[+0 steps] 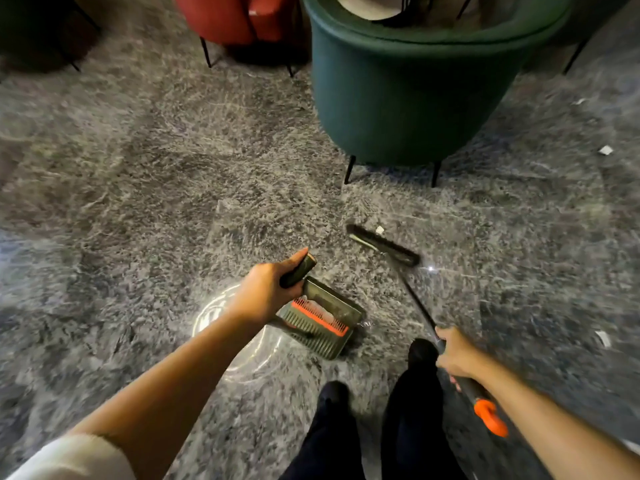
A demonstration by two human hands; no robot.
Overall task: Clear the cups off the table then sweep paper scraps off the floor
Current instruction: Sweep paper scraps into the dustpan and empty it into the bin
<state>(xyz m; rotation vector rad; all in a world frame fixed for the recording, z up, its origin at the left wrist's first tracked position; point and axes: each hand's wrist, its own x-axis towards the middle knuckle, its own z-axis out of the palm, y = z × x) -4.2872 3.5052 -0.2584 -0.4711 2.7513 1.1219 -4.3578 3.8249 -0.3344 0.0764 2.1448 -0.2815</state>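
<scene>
My left hand (268, 289) grips the dark handle of a grey dustpan (322, 318) with an orange comb strip, held just above the speckled floor. My right hand (455, 355) grips the black shaft of a broom whose orange end cap (490, 417) sticks out behind my wrist. The broom head (382, 244) rests on the floor ahead of me. A small white paper scrap (380, 230) lies right beside its bristles. More scraps lie at the right: one (605, 150) near the green chair, one (602, 338) by my right arm.
A green tub chair (408, 98) on thin black legs stands straight ahead, close to the broom head. A red chair (235, 19) is behind it to the left. My dark shoes (420, 353) are below the dustpan. Grey speckled floor spreads to the left.
</scene>
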